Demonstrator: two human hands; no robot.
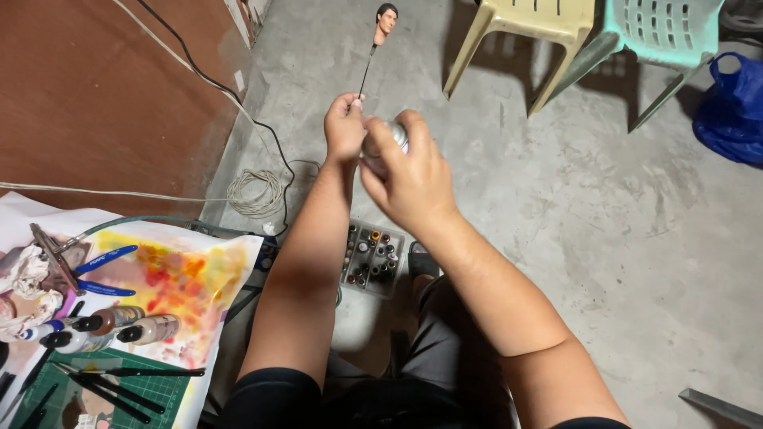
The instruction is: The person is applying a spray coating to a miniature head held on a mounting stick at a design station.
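Observation:
My left hand is stretched out over the concrete floor and grips a thin dark stick. A small painted figure head with dark hair sits on the stick's far end. Just to the right, my right hand is wrapped around a silvery spray can, mostly hidden by the fingers. The can is close to my left hand and points toward the figure head.
A tray of small paint bottles lies on the floor below my arms. At the left, a table holds paint-stained paper, several bottles, blue-handled pliers and a green cutting mat. Plastic chairs and a blue bag stand beyond.

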